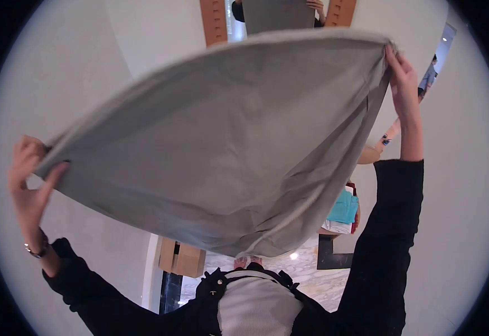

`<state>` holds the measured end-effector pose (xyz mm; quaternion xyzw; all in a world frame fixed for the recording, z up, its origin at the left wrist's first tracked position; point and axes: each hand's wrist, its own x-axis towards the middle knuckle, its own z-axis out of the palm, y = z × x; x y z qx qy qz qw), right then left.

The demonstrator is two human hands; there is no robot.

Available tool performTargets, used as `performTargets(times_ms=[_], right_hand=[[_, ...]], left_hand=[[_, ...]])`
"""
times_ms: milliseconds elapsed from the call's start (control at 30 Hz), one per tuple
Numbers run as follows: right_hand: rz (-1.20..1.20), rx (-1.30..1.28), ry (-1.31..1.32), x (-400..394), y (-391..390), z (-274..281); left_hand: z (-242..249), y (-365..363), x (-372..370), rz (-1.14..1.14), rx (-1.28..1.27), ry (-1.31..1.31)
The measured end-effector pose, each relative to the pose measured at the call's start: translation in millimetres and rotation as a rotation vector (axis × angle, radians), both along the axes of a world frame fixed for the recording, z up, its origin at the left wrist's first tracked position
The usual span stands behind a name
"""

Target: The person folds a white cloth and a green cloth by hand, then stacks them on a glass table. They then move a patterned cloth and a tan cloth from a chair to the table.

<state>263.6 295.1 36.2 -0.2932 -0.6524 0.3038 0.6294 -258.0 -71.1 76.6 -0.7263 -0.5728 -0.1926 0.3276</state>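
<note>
A large grey cloth [216,134] hangs stretched between my two raised hands, with folds gathered along its right and lower edges. At the far left, my left hand [32,168] pinches one corner between thumb and fingers. Higher up on the right, my right hand [402,73] grips the opposite corner, its fingers closed on the bunched edge. The cloth hides much of what lies behind it.
Below the cloth on the left stands a cardboard box [191,260]. Folded turquoise fabric [343,207] lies at the right, above a dark-bordered marble floor [306,266]. An orange-framed mirror [214,25] is at the top, partly covered by the cloth.
</note>
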Motion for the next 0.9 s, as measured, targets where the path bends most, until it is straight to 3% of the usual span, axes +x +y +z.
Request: performTargets(times_ms=[100, 167, 233, 267, 333, 400, 467, 500, 633, 733, 833, 900], right_hand=[[0.138, 0.137, 0.122, -41.4, -18.6, 41.5], [0.16, 0.232, 0.062, -74.7, -7.8, 55.5], [0.051, 0.238, -0.159, -122.4, -35.5, 60.6], [0.018, 0.039, -0.346, -136.3, -42.7, 74.6], [0.185, 0.167, -0.245, -170.2, -10.3, 79.6], [0.269, 0.236, -0.124, -199.9, -11.7, 86.7], [0.266, 0.263, -0.126, -209.4, -17.8, 99.1], [0.293, 0.253, -0.297, -215.0, -25.8, 104.6], [0.432, 0.283, -0.185, -247.3, -21.8, 117.8], [0.403, 0.264, -0.239, -262.3, -32.9, 117.7], [0.466, 0.324, -0.221, -276.9, -26.9, 121.1], [0.475, 0.336, -0.267, -286.0, -13.8, 120.4]], left_hand=[[40.9, -79.3, -94.1, 0.115, 0.218, -0.374], [59.5, -113.2, -114.0, 0.291, 0.311, -0.338], [83.0, -111.5, -123.0, 0.543, 0.256, 0.024], [93.6, -111.4, -132.4, 0.664, 0.22, 0.208], [117.0, -137.7, -173.0, 0.657, 0.265, 0.503], [130.3, -166.1, -169.3, 0.648, 0.288, 0.581], [136.4, -191.9, -117.1, 0.643, 0.309, 0.44], [142.8, -207.3, -125.6, 0.677, 0.243, 0.436], [131.0, -242.3, -104.5, 0.653, 0.377, 0.246], [131.1, -260.9, -88.9, 0.669, 0.389, 0.171], [128.1, -271.5, -71.0, 0.784, 0.348, 0.266], [135.3, -281.9, -65.7, 0.791, 0.397, 0.568]])
